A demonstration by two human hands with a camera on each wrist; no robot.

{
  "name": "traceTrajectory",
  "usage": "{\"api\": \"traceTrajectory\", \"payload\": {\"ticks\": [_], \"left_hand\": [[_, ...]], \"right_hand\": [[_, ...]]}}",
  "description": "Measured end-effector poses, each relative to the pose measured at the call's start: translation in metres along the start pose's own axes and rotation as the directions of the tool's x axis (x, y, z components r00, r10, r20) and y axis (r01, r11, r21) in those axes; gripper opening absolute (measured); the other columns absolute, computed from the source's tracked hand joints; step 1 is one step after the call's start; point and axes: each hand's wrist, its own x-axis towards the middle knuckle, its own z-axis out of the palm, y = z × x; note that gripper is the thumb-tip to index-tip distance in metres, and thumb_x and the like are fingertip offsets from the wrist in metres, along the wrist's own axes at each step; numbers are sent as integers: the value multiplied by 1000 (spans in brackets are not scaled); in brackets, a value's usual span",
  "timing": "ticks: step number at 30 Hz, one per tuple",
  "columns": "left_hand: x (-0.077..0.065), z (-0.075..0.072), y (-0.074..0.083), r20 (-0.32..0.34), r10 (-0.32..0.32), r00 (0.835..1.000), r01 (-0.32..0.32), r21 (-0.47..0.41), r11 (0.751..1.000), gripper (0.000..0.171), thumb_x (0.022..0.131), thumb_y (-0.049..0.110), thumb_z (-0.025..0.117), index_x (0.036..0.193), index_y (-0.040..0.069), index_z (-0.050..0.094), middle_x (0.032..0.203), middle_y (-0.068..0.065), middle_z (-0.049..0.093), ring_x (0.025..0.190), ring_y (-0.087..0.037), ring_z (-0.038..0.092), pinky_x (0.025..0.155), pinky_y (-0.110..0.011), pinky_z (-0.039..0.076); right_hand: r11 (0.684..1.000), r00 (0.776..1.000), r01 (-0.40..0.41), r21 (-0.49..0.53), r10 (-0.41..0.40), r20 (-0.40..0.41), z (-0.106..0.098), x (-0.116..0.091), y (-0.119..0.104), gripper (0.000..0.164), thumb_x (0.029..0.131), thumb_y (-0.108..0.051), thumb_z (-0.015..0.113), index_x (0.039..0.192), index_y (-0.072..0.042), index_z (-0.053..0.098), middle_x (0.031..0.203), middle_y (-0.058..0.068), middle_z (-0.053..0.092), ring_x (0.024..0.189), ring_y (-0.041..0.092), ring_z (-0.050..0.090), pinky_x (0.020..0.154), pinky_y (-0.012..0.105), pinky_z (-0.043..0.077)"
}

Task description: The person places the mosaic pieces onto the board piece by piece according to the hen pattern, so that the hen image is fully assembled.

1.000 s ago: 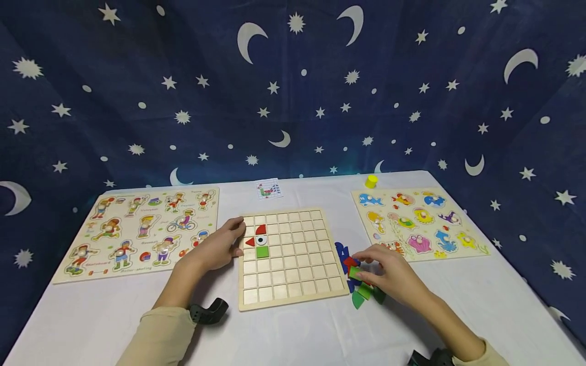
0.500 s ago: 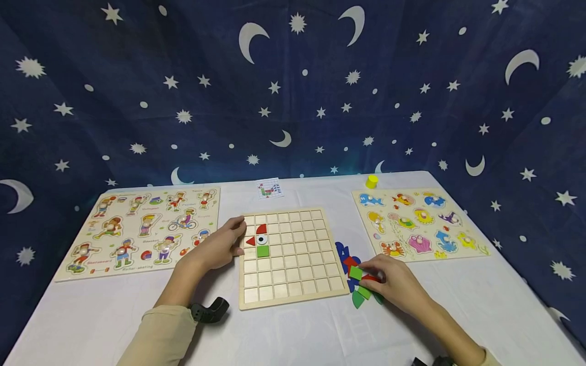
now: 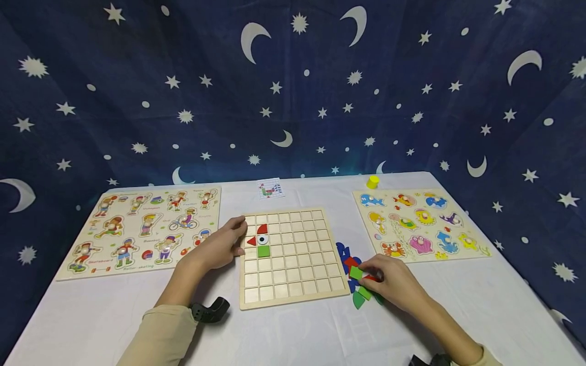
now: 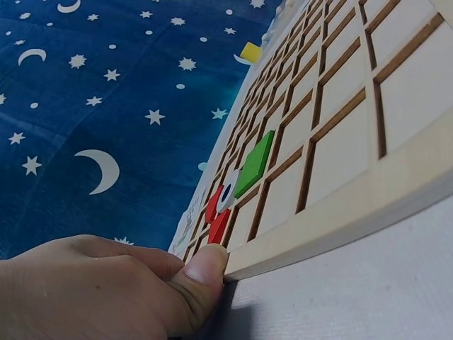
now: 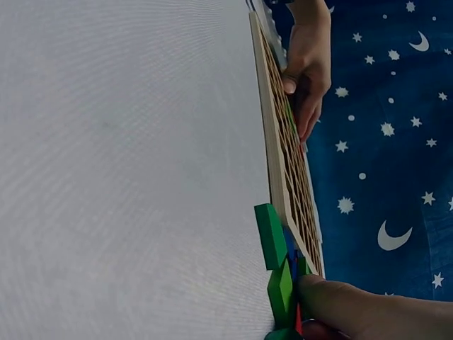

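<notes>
My left hand (image 3: 222, 246) holds the left edge of a wooden grid board (image 3: 293, 276); in the left wrist view its thumb rests against the rim. On the board's left part lie a red quarter-round piece (image 3: 262, 229), an eye tile (image 3: 262, 239), a red triangle (image 3: 252, 241) and a green square (image 3: 264, 251). Right of the board, my right hand (image 3: 396, 281) pinches at a red piece (image 3: 370, 278) with thumb and forefinger, beside another green square (image 3: 355, 273). The fingers partly hide this piece. Blue pieces (image 3: 342, 251) and a dark green rounded piece (image 3: 358, 300) lie around it.
A sports-figure puzzle board (image 3: 142, 231) lies at left, a sea-animal puzzle board (image 3: 412, 223) at right. Behind the grid stand a small picture card (image 3: 271, 188) and, further right, a yellow cylinder (image 3: 373, 182). A starry blue cloth (image 3: 302, 122) hangs behind the white table.
My right hand has shifted slightly right, off the loose green square and onto the red piece beside it. The left hand stays at the board's edge, and the tiles on the board are unchanged.
</notes>
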Motion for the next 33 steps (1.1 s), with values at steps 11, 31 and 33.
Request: {"api": "traceTrajectory", "payload": {"ticks": [11,31,33], "left_hand": [[2,1,3,4,15,1000,-15,5,1000,68,87,14,67,143,-7,35,152,-24,26,136,-40,37,106,-47,38],[2,-1,-2,29,0,1000,1,-11,1000,68,88,14,66,144,-6,33,154,-23,23,137,-41,33,107,-49,37],[2,-1,-2,28,-3,1000,3,-7,1000,68,88,14,66,144,-6,33,153,-23,23,137,-41,34,107,-49,37]], "right_hand": [[999,1000,9,32,-9,12,-6,4,-7,21,76,-26,80,94,-18,73,81,-12,64,69,3,51,61,17,45],[958,964,262,112,-265,11,28,64,-113,19,79,-28,76,96,-21,74,88,-11,69,74,4,58,67,19,46],[954,958,282,103,-286,27,33,70,-122,20,79,-29,76,97,-21,74,87,-10,69,72,4,56,65,18,45]]}}
